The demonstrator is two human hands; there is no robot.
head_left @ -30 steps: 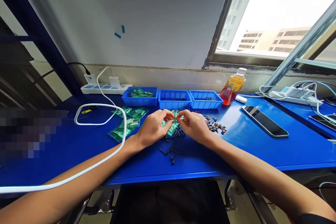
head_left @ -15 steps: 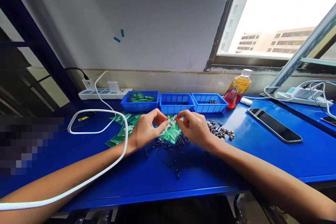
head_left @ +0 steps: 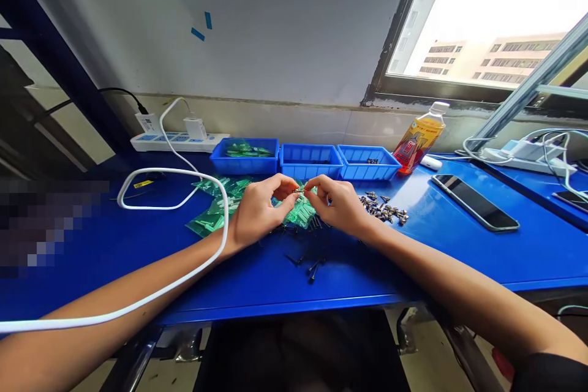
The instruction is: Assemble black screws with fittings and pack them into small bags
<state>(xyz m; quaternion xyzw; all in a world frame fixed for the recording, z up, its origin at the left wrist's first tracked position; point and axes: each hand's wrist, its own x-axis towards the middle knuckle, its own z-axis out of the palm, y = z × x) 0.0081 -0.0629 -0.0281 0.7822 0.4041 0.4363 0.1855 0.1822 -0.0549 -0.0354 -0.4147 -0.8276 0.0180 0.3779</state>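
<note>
My left hand (head_left: 261,203) pinches a small shiny metal fastener (head_left: 299,190) between thumb and forefinger. At its other end the fingertips of my right hand (head_left: 339,203) close on the same piece. Just beneath the hands lie green plastic packets (head_left: 301,213) with pale strips inside. More green packets (head_left: 206,220) are spread beside my left hand. Dark long screws (head_left: 314,269) lie loose on the table in front, some partly covered by my hands. A heap of short metal fasteners (head_left: 388,213) lies to the right of my right hand.
Three blue bins stand at the back: the left bin (head_left: 245,164) holds green packets, the middle bin (head_left: 312,170) and right bin (head_left: 370,171) small dark parts. A drink bottle (head_left: 420,138) and phone (head_left: 475,202) are rightward. A white cable (head_left: 225,214) loops over my left forearm.
My right fingertips have come in to meet my left, and both now touch the metal fastener. The view has tilted down a little, so the table appears higher.
</note>
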